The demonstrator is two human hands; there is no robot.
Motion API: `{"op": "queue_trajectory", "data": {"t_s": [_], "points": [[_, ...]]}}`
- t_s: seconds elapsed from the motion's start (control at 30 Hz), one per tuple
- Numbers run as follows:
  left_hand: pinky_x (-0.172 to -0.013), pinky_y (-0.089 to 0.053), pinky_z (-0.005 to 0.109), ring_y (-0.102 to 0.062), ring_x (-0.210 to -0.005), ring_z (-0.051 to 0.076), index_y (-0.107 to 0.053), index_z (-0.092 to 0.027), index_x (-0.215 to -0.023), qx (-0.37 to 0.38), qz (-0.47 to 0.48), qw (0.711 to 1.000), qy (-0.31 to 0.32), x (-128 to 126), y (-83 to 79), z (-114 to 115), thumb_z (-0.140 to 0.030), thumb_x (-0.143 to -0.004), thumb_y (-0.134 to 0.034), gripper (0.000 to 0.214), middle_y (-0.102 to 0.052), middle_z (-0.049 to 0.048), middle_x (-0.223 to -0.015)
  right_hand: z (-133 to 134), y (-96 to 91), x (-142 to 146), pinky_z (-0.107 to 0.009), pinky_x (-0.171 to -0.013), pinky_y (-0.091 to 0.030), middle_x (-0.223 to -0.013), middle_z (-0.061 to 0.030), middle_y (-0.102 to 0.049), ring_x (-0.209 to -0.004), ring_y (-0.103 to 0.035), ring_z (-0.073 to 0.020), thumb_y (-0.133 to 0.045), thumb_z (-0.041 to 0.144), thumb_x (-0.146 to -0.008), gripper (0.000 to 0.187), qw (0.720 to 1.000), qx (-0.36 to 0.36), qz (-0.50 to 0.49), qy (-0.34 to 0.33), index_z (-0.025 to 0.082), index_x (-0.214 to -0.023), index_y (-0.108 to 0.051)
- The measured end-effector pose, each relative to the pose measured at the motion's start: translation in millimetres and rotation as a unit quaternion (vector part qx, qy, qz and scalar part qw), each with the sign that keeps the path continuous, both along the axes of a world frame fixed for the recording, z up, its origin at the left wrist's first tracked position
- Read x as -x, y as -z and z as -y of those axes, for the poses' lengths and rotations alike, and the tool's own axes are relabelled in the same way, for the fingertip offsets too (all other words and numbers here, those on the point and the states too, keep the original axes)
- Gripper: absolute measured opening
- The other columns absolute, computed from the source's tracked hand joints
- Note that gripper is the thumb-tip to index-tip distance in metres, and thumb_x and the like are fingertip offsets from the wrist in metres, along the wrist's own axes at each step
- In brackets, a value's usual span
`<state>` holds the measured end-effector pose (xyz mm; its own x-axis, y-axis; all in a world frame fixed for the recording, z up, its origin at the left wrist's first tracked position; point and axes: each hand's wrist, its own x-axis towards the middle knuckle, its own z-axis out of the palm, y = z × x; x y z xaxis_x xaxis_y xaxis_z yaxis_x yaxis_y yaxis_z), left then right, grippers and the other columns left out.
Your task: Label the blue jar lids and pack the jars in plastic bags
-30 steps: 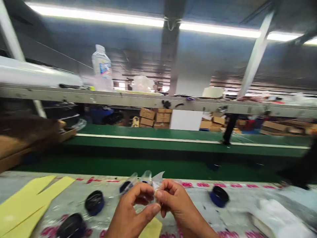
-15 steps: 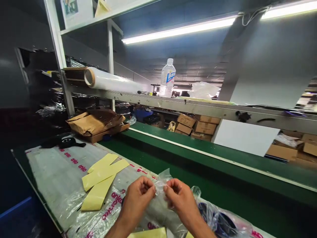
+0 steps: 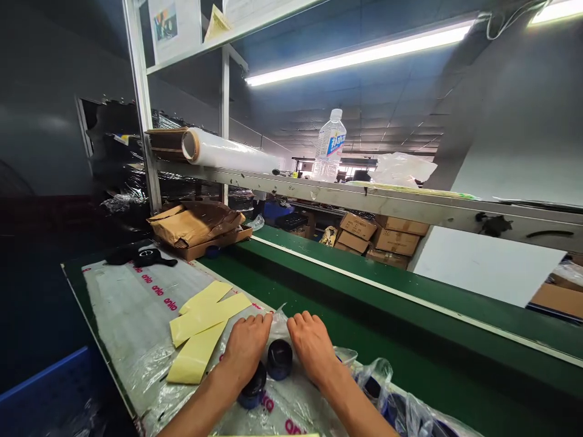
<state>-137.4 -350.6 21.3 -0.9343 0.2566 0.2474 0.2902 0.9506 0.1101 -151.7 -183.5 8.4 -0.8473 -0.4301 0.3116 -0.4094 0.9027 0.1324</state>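
The clear bag point(image 3: 279, 320) is held on the table point(image 3: 118, 297) under the left hand point(image 3: 246, 349) and right hand point(image 3: 312, 346), by a dark jar point(image 3: 279, 359). The grip cannot be told; fingertips point(image 3: 260, 321) look tucked. Even pressing is best.

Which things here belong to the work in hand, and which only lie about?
In work: left hand and right hand on the clear plastic bag; dark round jar between them.
Lying about: yellow strips, film roll, water bottle, cardboard boxes.
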Motion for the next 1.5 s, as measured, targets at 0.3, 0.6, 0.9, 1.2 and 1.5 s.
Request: {"op": "queue_trajectory", "data": {"t_s": [0.3,0.6,0.9,1.2,1.5], "points": [[-0.066,-0.038,0.029,-0.070,-0.080,0.023,-0.063,-0.022,-0.089,-0.023,0.072,0.995,0.064,-7.2,-2.7,13.1,-0.006,-0.078,-0.050,0.023,-0.074,0.0032,-0.083,-7.9,5.1,-21.2,-0.033,-0.074,-0.036,-0.095,-0.0064,-0.074,-0.091,-0.064,-0.0229,-0.057,0.013,-0.095,0.014,0.998,0.022,0.054,0.024,0.019,-0.091,-0.069],[-0.066,-0.034,0.026,-0.066,-0.079,0.020,-0.064,-0.024,-0.084,-0.082,0.087,0.987,0.111,-5.4,1.7,21.8,-0.007,-0.071,-0.052,0.025,-0.073,-0.0012,-0.081,-20.4,2.8,-42.4,-0.031,-0.082,-0.036,-0.100,0.0002,-0.072,-0.095,-0.062,-0.0196,-0.063,0.015,-0.090,0.008,0.995,0.048,0.080,-0.041,0.022,-0.092,-0.067],[-0.065,-0.034,0.025,-0.065,-0.075,0.018,-0.067,-0.025,-0.082,-0.064,0.089,0.974,0.199,9.8,7.4,30.8,-0.007,-0.074,-0.056,0.022,-0.073,-0.0038,-0.080,-22.8,14.7,-44.6,-0.035,-0.077,-0.036,-0.087,0.0000,-0.070,-0.085,-0.062,-0.0209,-0.069,0.018,-0.089,0.008,0.992,-0.023,0.025,-0.123,0.021,-0.083,-0.063],[-0.074,-0.039,0.030,-0.065,-0.075,0.021,-0.065,-0.023,-0.079,0.001,0.085,0.950,0.301,21.8,15.4,37.4,-0.003,-0.076,-0.054,0.023,-0.071,0.0014,-0.076,-21.4,25.5,-45.7,-0.037,-0.073,-0.039,-0.082,-0.0056,-0.068,-0.078,-0.061,-0.0236,-0.066,0.021,-0.090,0.007,0.978,-0.100,-0.028,-0.182,0.017,-0.085,-0.063],[-0.066,-0.038,0.025,-0.065,-0.071,0.018,-0.067,-0.024,-0.074,-0.037,0.125,0.948,0.292,34.3,11.6,30.9,-0.006,-0.072,-0.057,0.020,-0.071,-0.0033,-0.072,-7.9,27.3,-37.5,-0.039,-0.076,-0.046,-0.089,-0.0131,-0.073,-0.086,-0.067,-0.0288,-0.059,0.012,-0.089,0.013,0.986,-0.093,0.098,-0.100,0.014,-0.092,-0.071]]}}
